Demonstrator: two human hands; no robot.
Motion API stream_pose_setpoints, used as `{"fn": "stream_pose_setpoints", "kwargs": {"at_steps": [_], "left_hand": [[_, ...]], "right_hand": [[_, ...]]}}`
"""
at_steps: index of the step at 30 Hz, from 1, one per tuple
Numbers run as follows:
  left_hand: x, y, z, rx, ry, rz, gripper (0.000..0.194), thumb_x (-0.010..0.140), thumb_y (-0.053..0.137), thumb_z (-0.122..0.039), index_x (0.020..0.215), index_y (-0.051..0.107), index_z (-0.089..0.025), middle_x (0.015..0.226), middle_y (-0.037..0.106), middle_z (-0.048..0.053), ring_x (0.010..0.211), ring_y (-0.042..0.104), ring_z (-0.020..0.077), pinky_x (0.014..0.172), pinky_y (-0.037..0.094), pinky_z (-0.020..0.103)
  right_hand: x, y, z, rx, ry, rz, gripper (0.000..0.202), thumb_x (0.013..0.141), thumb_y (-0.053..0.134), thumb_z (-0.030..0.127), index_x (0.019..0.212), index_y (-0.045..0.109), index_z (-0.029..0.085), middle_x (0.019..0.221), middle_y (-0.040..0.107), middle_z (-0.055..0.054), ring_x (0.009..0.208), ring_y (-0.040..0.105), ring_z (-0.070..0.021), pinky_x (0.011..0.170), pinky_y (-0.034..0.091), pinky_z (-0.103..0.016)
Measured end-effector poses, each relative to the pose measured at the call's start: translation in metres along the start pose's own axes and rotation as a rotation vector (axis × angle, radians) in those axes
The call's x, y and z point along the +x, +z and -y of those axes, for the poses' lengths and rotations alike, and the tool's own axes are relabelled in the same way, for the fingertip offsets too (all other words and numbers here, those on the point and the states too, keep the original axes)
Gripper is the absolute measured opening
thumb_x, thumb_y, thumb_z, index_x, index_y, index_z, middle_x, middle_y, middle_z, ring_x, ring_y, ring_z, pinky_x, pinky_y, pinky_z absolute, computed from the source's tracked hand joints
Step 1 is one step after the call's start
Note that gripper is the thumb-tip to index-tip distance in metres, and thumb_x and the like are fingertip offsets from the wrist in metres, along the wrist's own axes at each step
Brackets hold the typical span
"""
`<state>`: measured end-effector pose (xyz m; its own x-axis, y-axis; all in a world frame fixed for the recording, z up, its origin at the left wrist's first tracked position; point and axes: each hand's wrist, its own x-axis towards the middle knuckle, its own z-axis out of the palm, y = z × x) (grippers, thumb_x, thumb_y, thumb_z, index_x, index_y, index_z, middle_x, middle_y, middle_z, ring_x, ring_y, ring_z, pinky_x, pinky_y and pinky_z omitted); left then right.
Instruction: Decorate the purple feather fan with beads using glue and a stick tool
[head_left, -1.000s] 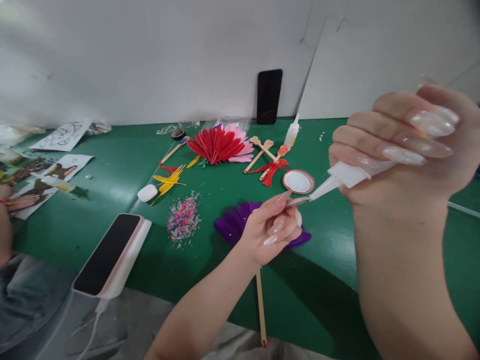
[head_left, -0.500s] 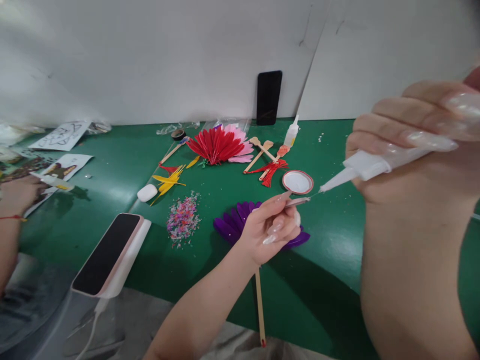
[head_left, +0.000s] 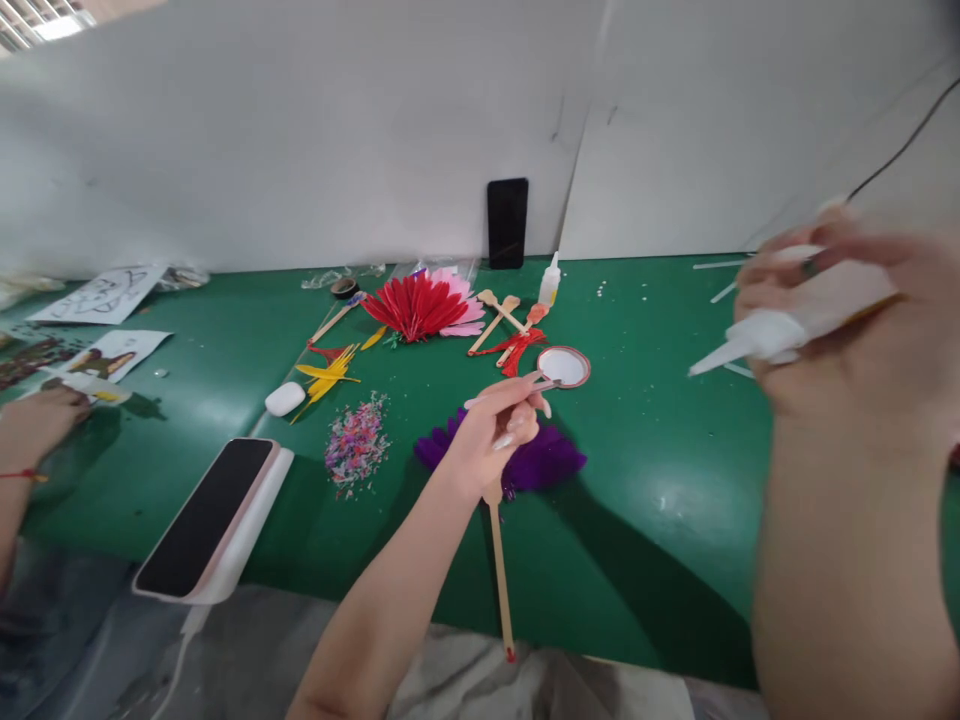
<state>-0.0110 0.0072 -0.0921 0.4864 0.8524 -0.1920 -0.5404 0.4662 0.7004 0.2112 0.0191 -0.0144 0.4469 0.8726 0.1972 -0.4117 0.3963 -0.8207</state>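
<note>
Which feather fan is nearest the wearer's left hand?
The purple fan, partly hidden by the left hand, its wooden handle pointing toward the wearer. The red fan and pink fan lie farther back, near the wall.

Counter [head_left: 637, 450] smooth, glossy; squeeze bottle [head_left: 832, 298] translucent plastic; fan handle [head_left: 501, 575] matt wood; purple feathers [head_left: 551, 458] matt; wall panel [head_left: 337, 130] smooth.

Pale grey wall panels [head_left: 337, 130], glossy green tabletop [head_left: 660, 480], soft reflections.
</note>
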Motion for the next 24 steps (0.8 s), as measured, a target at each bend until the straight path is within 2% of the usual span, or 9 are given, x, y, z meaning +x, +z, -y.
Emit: {"fn": "stream_pose_setpoints", "kwargs": {"at_steps": [1, 4, 6, 9, 11, 13, 16, 20, 24], "left_hand": [[-0.001, -0.001, -0.002, 0.056, 0.007, -0.012, 0.026, 0.079, 0.055, -0.021, 0.057, 0.060, -0.008, 0.036, 0.035, -0.006, 0.028, 0.024, -0.0007, 0.035, 0.018, 0.016], [-0.007, -0.002, -0.007, 0.235, 0.014, -0.029, 0.025, 0.077, 0.058, -0.023, 0.058, 0.059, -0.009, 0.035, 0.037, -0.006, 0.029, 0.026, -0.0003, 0.035, 0.016, 0.017], [-0.014, -0.004, -0.009, 0.343, -0.004, -0.039, 0.025, 0.077, 0.059, -0.026, 0.058, 0.059, -0.009, 0.035, 0.039, -0.005, 0.030, 0.028, 0.0003, 0.035, 0.016, 0.017], [-0.025, -0.006, -0.012, 0.472, -0.070, -0.054, 0.025, 0.075, 0.059, -0.027, 0.057, 0.059, -0.010, 0.034, 0.039, -0.005, 0.030, 0.030, 0.0012, 0.035, 0.018, 0.017], [-0.030, -0.007, -0.012, 0.574, -0.131, -0.071, 0.025, 0.074, 0.061, -0.028, 0.056, 0.059, -0.010, 0.034, 0.039, -0.006, 0.030, 0.030, 0.0016, 0.034, 0.019, 0.017], [-0.033, -0.006, -0.011, 0.708, -0.199, -0.095, 0.027, 0.072, 0.063, -0.031, 0.056, 0.059, -0.011, 0.035, 0.042, -0.005, 0.029, 0.032, 0.0019, 0.033, 0.019, 0.017], [-0.033, -0.001, -0.009, 0.876, -0.281, -0.116, 0.029, 0.073, 0.062, -0.033, 0.055, 0.057, -0.011, 0.036, 0.044, -0.005, 0.026, 0.033, 0.0027, 0.030, 0.018, 0.017], [-0.028, 0.009, -0.005, 1.045, -0.305, -0.131, 0.028, 0.074, 0.059, -0.032, 0.053, 0.054, -0.013, 0.033, 0.043, -0.005, 0.025, 0.034, 0.0035, 0.031, 0.025, 0.017], [-0.022, 0.014, 0.001, 1.251, -0.323, -0.132, 0.031, 0.073, 0.057, -0.033, 0.050, 0.052, -0.015, 0.029, 0.041, -0.005, 0.025, 0.037, 0.0055, 0.036, 0.033, 0.017]], "right_hand": [[-0.002, -0.007, -0.005, 0.050, 0.024, -0.095, 0.009, 0.055, 0.054, 0.009, 0.057, 0.051, 0.017, 0.075, 0.038, -0.002, 0.061, 0.048, -0.0088, 0.042, 0.040, -0.022], [-0.010, -0.039, -0.028, -0.058, 0.044, -0.151, 0.004, 0.060, 0.051, 0.022, 0.058, 0.048, 0.020, 0.072, 0.040, -0.003, 0.062, 0.050, -0.0137, 0.056, 0.048, -0.035], [-0.017, -0.062, -0.043, -0.101, 0.129, -0.131, 0.011, 0.064, 0.048, 0.033, 0.062, 0.048, 0.022, 0.069, 0.041, -0.004, 0.060, 0.050, -0.0165, 0.054, 0.047, -0.038], [-0.027, -0.086, -0.061, -0.114, 0.264, -0.068, 0.025, 0.068, 0.044, 0.048, 0.060, 0.043, 0.024, 0.053, 0.031, 0.002, 0.042, 0.034, -0.0115, 0.035, 0.030, -0.029], [-0.031, -0.092, -0.068, -0.146, 0.335, 0.023, 0.034, 0.069, 0.046, 0.055, 0.056, 0.037, 0.025, 0.044, 0.018, 0.008, 0.036, 0.015, -0.0085, 0.031, 0.016, -0.025], [-0.031, -0.094, -0.072, -0.189, 0.370, 0.087, 0.036, 0.070, 0.046, 0.058, 0.057, 0.040, 0.025, 0.042, 0.011, 0.010, 0.036, 0.008, -0.0085, 0.031, 0.011, -0.025], [-0.028, -0.093, -0.075, -0.187, 0.394, 0.046, 0.030, 0.072, 0.048, 0.055, 0.068, 0.049, 0.025, 0.043, 0.023, 0.008, 0.035, 0.023, -0.0097, 0.032, 0.020, -0.023], [-0.027, -0.094, -0.078, -0.148, 0.426, -0.058, 0.021, 0.070, 0.058, 0.042, 0.084, 0.058, 0.026, 0.068, 0.060, -0.001, 0.058, 0.058, -0.0149, 0.046, 0.045, -0.027], [-0.030, -0.094, -0.083, -0.329, 0.402, 0.053, 0.030, 0.068, 0.065, 0.039, 0.094, 0.063, 0.024, 0.097, 0.068, -0.006, 0.086, 0.064, -0.0228, 0.070, 0.054, -0.035]]}}
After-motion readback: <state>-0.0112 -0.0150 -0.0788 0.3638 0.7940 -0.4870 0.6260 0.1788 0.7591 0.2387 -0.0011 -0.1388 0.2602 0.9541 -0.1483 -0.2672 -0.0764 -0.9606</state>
